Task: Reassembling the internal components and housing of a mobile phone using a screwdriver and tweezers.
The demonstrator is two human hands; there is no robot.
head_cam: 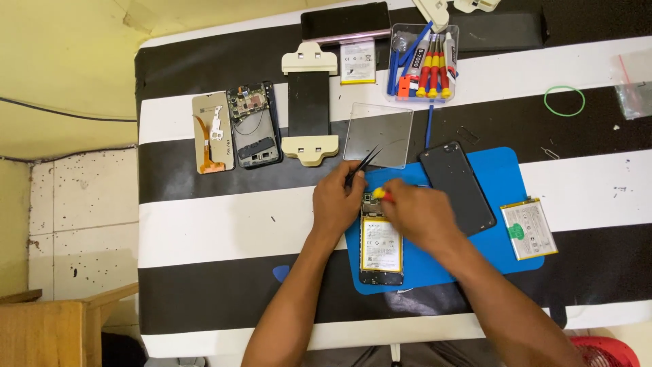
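Near the lower middle of the frame, an opened phone (381, 246) is laid on a blue mat (506, 177), its back removed and a white, yellow-edged battery (380, 245) exposed inside it. The phone's upper end is covered by both hands. The left hand (337, 200) is closed around black tweezers (363, 163), whose points stick out toward the upper right. The right hand (415, 211) is curled around a small yellow-and-red screwdriver (382, 194), its tip set at the phone's top edge. Just right of the hands, a dark back cover (456, 186) is laid on the mat, and a loose battery (529, 228) is seen at the mat's right edge. Above the hands a clear square plate (377, 134) is placed on the black-and-white striped table (204, 224). Farther up, left of centre, another opened phone (254, 125) and a cream-coloured clamp jig (310, 103) are set side by side. At the upper middle a clear box of red-handled screwdrivers (422, 62) is found, and a green rubber band (564, 100) is seen at the upper right.
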